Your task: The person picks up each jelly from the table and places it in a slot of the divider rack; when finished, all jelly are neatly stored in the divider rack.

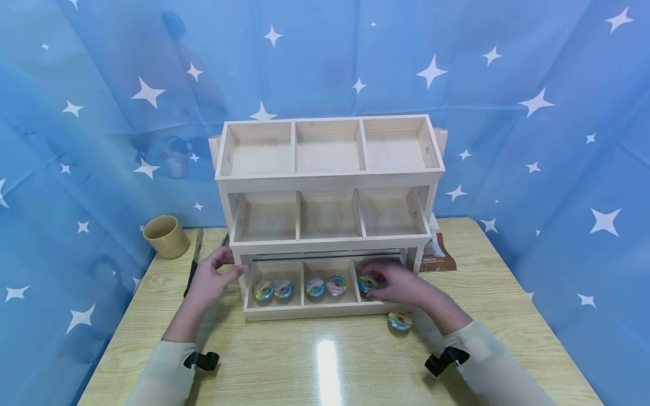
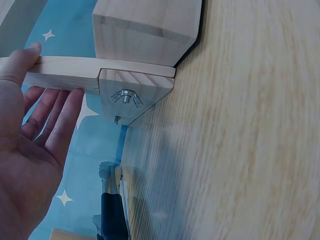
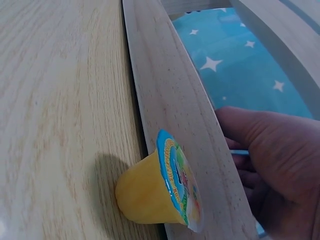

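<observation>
A three-tier wooden rack (image 1: 325,181) with divided trays stands on the table. My left hand (image 1: 209,277) holds its left upright (image 2: 62,74), thumb on one side and fingers on the other. Inside the bottom tray's right compartment, my right hand (image 1: 398,283) grips a jelly cup (image 1: 367,283) whose lid shows in the head view; the right wrist view hides that cup. Two jelly cups (image 1: 273,289) sit in the bottom left compartment and two more jelly cups (image 1: 326,286) in the middle one. Another jelly cup (image 1: 399,321), yellow with a blue-rimmed lid (image 3: 180,175), lies before the tray's front board.
A tan mug (image 1: 166,237) stands at the table's back left, beside a dark-handled tool (image 1: 194,264), possibly a knife or brush. Behind the rack's right side lies a brown and white packet (image 1: 438,254). A blue star-patterned curtain (image 1: 533,141) hangs around the table.
</observation>
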Motion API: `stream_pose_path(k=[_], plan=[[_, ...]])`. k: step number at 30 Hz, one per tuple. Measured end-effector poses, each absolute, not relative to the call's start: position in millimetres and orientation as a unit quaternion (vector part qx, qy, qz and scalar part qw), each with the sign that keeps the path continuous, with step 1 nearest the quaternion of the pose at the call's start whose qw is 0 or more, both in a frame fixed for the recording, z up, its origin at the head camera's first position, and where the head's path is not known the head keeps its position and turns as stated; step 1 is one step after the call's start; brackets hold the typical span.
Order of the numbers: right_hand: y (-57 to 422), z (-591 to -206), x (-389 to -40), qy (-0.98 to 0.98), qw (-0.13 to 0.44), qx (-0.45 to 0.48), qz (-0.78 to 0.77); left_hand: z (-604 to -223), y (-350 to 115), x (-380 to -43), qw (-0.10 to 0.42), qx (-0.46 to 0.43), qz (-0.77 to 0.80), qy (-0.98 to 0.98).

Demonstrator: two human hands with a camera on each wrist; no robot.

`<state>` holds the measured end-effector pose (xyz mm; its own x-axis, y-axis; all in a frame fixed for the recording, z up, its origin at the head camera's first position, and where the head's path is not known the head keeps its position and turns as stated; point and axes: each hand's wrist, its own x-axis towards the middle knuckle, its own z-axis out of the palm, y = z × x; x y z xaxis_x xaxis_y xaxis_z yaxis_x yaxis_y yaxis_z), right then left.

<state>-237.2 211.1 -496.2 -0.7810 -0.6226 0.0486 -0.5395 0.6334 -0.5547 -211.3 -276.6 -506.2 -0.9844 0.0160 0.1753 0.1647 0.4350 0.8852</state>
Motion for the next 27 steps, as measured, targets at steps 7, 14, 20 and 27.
stream_pose_path(k=[7, 14, 20, 27], plan=[[213, -492, -233, 0.904, 0.084, -0.29, -0.301, -508, -277, -212, 0.07, -0.054, -0.53, -0.843], [222, -484, -217, 0.907, 0.045, -0.273, -0.318, -508, -278, -212, 0.067, -0.053, -0.529, -0.845], [236, -481, -190, 0.904, 0.001, -0.269, -0.332, -508, -279, -212, 0.065, -0.054, -0.531, -0.843], [250, -485, -159, 0.899, -0.061, -0.265, -0.342, -508, -278, -212, 0.063, -0.054, -0.537, -0.839]])
